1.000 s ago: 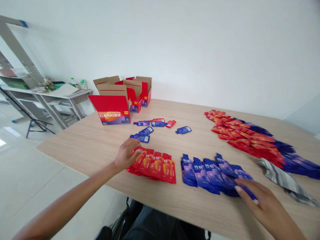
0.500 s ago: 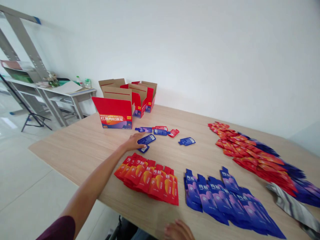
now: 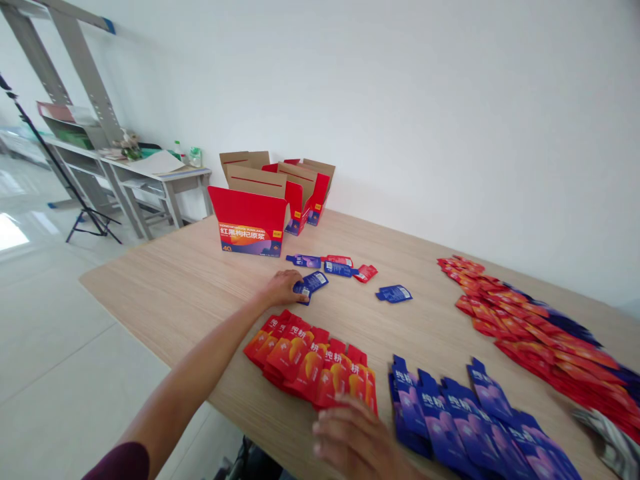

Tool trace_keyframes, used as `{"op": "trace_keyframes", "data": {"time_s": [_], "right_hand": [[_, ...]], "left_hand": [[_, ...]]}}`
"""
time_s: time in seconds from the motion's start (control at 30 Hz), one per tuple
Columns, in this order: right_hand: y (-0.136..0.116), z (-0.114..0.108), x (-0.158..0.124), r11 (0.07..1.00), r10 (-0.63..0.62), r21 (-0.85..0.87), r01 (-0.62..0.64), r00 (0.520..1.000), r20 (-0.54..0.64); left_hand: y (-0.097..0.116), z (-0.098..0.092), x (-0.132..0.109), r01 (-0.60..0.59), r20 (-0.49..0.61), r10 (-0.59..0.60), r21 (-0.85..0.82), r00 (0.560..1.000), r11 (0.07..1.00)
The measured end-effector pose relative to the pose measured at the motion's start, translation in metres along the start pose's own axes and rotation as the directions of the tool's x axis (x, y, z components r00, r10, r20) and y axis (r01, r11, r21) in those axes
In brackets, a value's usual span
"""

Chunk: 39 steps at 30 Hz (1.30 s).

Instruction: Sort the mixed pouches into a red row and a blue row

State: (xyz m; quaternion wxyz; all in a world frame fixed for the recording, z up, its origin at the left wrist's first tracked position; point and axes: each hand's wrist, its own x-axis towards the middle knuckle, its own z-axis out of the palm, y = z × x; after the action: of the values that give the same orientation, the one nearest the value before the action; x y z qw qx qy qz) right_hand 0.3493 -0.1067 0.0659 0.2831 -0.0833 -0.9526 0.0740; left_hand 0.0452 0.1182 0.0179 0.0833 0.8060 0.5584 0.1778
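Note:
My left hand reaches across the table, its thumb and fingers closed on the edge of a blue pouch. Another blue pouch overlaps it, and whether the fingers hold that one too is hard to see. Closer to me lies a fanned stack of red pouches. My right hand, slightly blurred, hovers at the near edge of that stack with fingers stretched out and nothing visible in them. To its right is a fanned stack of blue pouches.
Open red cartons stand at the back left. Loose blue pouches and red pouches lie before them, one blue pouch apart. A long red pile runs along the right, near a striped cloth.
The left hand has drawn slightly nearer and closed on a blue pouch. My right hand has risen from the bottom edge to the red stack. The view has shifted left.

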Motion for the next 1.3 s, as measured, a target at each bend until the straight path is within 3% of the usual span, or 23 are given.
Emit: {"op": "trace_keyframes", "data": {"time_s": [0.1,0.17,0.23,0.37,0.5,0.57,0.6,0.67,0.73,0.8,0.9,1.0,1.17,1.3], "right_hand": [[0.061,-0.016,0.036,0.984,0.141,-0.105,-0.142,0.990,-0.020],[0.110,-0.013,0.055,0.967,0.207,-0.158,-0.201,0.978,0.025],[0.158,-0.004,0.070,0.927,0.335,-0.217,-0.307,0.936,0.108],[0.234,0.012,0.093,0.730,0.662,-0.377,-0.570,0.726,0.184],[0.274,0.015,0.105,0.502,0.865,-0.379,-0.778,0.453,0.215],[0.285,0.015,0.104,0.429,0.901,-0.344,-0.835,0.366,0.234],[0.288,0.015,0.102,0.419,0.903,-0.331,-0.846,0.352,0.245],[0.290,0.015,0.095,0.444,0.891,-0.317,-0.838,0.375,0.254],[0.285,0.016,0.086,0.489,0.871,-0.309,-0.816,0.438,0.224],[0.275,0.018,0.077,0.525,0.851,-0.302,-0.796,0.498,0.165],[0.255,0.020,0.064,0.544,0.834,-0.297,-0.785,0.543,0.095],[0.236,0.018,0.053,0.561,0.821,-0.316,-0.765,0.563,0.096],[0.211,0.009,0.049,0.607,0.795,-0.285,-0.742,0.572,0.204],[0.203,-0.002,0.050,0.607,0.794,-0.285,-0.742,0.583,0.171]], "left_hand": [[0.003,0.005,-0.003,0.001,0.005,-0.001,0.024,1.000,1.000],[0.004,0.009,-0.005,-0.018,0.017,0.017,0.045,1.000,0.999],[0.004,0.011,-0.006,-0.035,0.039,0.033,0.049,0.999,0.998],[-0.001,0.010,-0.006,-0.117,0.097,0.116,0.003,0.989,0.993],[-0.006,0.010,-0.004,-0.190,0.104,0.192,-0.031,0.976,0.981],[-0.007,0.010,-0.003,-0.188,0.074,0.190,-0.030,0.979,0.982],[-0.006,0.009,-0.003,-0.193,0.059,0.195,-0.029,0.979,0.981],[-0.003,0.008,-0.002,-0.213,0.036,0.214,-0.024,0.976,0.977],[0.001,0.005,-0.002,-0.214,0.024,0.214,-0.009,0.977,0.977],[0.005,0.003,-0.002,-0.178,0.022,0.177,0.013,0.984,0.984],[0.007,0.003,-0.002,-0.116,0.027,0.115,0.026,0.993,0.993],[0.003,0.006,-0.002,-0.088,0.055,0.087,0.020,0.995,0.996],[-0.002,0.010,-0.002,-0.078,0.156,0.069,0.049,0.985,0.996],[-0.004,0.009,0.000,-0.083,0.117,0.077,0.041,0.990,0.996]]}}
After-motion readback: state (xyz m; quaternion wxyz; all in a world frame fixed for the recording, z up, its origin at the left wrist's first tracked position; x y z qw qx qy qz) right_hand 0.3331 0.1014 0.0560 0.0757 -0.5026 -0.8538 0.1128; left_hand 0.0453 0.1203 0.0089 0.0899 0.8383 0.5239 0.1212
